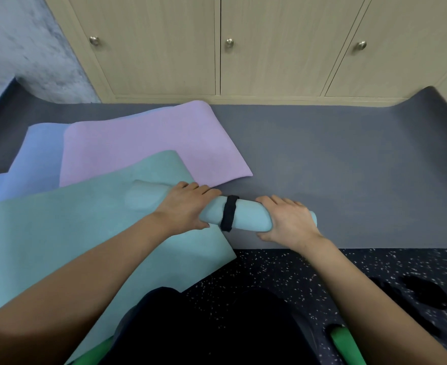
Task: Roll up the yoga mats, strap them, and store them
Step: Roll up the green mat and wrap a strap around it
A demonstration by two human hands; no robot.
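— As both forearms stretch forward, what is being held?
— The left hand and right hand each wrap a closed grip round the rolled pale blue foam mat, fingers over the top, thumbs on the near side.
— Where does it lie?
— Half on the flat teal foam mat, half on the grey floor mat, with a black fabric strap circling it between the hands.

Pale wood cabinet doors run along the back, round metal knobs catching soft light, rough grey concrete wall at left, dark speckled floor up front, grey floor covering between.
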